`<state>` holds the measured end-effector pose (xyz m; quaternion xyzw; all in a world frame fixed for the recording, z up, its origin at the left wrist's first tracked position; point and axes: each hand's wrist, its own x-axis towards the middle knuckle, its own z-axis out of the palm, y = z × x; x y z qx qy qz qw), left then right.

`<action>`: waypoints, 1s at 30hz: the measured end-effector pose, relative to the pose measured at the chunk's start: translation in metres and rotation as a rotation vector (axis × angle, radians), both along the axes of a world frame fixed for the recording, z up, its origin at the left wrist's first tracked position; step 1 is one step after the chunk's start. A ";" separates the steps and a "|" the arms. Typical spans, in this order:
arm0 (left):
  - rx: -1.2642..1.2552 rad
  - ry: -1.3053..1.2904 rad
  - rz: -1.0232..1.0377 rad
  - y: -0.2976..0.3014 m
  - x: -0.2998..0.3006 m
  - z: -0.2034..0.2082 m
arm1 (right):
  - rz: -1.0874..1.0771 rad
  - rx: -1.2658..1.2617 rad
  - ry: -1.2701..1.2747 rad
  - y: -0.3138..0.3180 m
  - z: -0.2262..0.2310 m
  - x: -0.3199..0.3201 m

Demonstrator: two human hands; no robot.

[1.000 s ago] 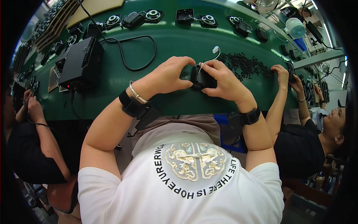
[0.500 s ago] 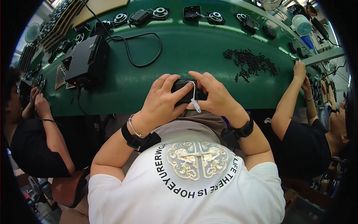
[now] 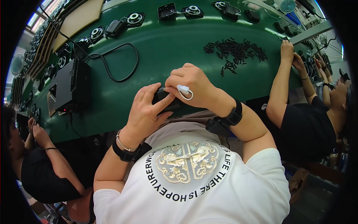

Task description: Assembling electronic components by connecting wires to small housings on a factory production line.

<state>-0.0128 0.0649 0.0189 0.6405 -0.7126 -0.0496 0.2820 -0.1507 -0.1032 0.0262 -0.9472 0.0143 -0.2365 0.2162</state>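
Observation:
At the table's near edge my left hand (image 3: 146, 106) grips a small black plastic case (image 3: 159, 96), with fingers along its far side and the thumb at its near side. My right hand (image 3: 195, 84) is bent over the case, its fingers pinched together against the top. A white cable with a pale connector (image 3: 183, 89) loops out from under the right fingers, and they seem to hold it against the case. Those fingers hide much of the case, so how the cable meets it cannot be seen.
A pile of short black pieces (image 3: 238, 51) lies beyond my right hand. On the left stand a black power unit (image 3: 72, 84) and its looped black cord (image 3: 137, 61). Speakers wired to black cases (image 3: 166, 11) line the far side. Co-workers sit on both sides.
My right hand has swung from the case's right side to over its top, fingers now pinched. The cable end has turned upward. The view has shifted, and the case appears further left.

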 end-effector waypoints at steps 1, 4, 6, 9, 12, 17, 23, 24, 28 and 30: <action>0.000 -0.009 -0.013 -0.002 0.001 -0.001 | -0.019 -0.003 0.003 0.001 0.000 0.001; -0.008 -0.010 -0.018 -0.001 0.002 -0.003 | 0.026 0.009 -0.051 0.005 -0.001 0.004; -0.015 -0.003 0.016 0.000 0.001 -0.005 | -0.035 0.114 -0.058 0.001 0.006 -0.016; -0.005 0.048 0.024 0.002 0.000 -0.008 | -0.290 0.341 -0.087 -0.016 0.010 -0.064; 0.000 0.078 0.038 0.000 -0.005 -0.008 | -0.525 0.281 -0.028 -0.038 -0.004 -0.112; 0.002 0.091 0.046 -0.006 -0.005 -0.009 | -0.609 0.092 -0.022 -0.044 -0.021 -0.114; 0.001 0.080 0.058 -0.006 -0.006 -0.010 | -0.548 -0.044 -0.028 -0.053 -0.025 -0.113; -0.003 0.089 0.055 -0.006 -0.006 -0.010 | -0.534 -0.079 -0.018 -0.054 -0.023 -0.113; -0.007 0.104 0.063 -0.007 -0.005 -0.010 | -0.512 0.176 -0.082 -0.046 -0.004 -0.099; -0.009 0.112 0.054 -0.006 -0.006 -0.010 | -0.507 0.327 -0.115 -0.039 0.008 -0.085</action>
